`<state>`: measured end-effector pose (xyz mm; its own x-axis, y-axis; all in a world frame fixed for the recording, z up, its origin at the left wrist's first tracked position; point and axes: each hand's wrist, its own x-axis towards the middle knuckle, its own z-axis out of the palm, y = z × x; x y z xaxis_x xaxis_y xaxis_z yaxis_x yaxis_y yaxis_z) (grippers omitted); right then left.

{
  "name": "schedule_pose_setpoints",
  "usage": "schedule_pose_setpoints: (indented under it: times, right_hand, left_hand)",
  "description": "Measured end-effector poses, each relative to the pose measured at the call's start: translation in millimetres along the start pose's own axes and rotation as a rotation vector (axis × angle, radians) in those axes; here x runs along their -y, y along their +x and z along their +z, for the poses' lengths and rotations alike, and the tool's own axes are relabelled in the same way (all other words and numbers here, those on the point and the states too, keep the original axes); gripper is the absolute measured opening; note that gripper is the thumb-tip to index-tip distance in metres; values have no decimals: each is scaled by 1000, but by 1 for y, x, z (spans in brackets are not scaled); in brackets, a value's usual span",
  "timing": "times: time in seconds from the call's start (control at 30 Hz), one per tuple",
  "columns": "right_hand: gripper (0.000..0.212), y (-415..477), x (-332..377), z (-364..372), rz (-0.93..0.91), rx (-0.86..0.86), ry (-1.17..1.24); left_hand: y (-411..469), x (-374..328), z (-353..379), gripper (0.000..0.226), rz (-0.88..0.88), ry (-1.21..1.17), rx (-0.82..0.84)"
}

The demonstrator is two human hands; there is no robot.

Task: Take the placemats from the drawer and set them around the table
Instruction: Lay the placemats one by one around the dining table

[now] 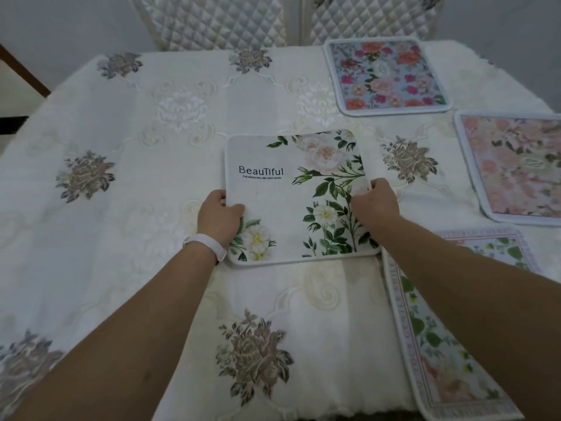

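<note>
A white placemat (288, 202) printed with green leaves, white roses and the word "Beautiful" is at the middle of the table. My left hand (220, 217) grips its left edge and my right hand (376, 205) grips its right edge. Whether it rests flat or hovers just above the cloth I cannot tell. A blue placemat (387, 75) with red and pink roses lies at the far right. A pink floral placemat (519, 168) lies at the right edge. A pale placemat (440, 344) with green leaves and a patterned border lies near right, partly under my right forearm.
The table wears a cream embroidered tablecloth (136, 177) with grey-brown flower motifs. Two quilted chair backs (218, 19) stand at the far side. The left half of the cloth carries no placemat. A dark wooden edge (24, 74) shows at far left.
</note>
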<state>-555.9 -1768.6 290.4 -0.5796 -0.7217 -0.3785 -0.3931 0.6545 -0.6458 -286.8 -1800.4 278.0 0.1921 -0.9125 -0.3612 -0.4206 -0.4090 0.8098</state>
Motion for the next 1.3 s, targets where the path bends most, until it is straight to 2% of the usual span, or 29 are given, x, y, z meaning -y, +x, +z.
schedule_pose_setpoints:
  times: [0.23,0.4,0.97,1.3]
  right_hand:
    - [22,-32,14,-3,-98,47,51]
    - [26,-73,15,-11,-121,107,160]
    - [28,-227,-16,-59,-269,326,318]
    - [22,-284,-21,-25,-243,323,336]
  left_hand:
    - [-13,13,-25,30,-31,-118,-21]
    - [-44,17,-50,23,-8,-138,-38]
    - [-245,42,-147,23,-84,-354,-210]
    - [-255,86,-193,22,-89,-307,-194]
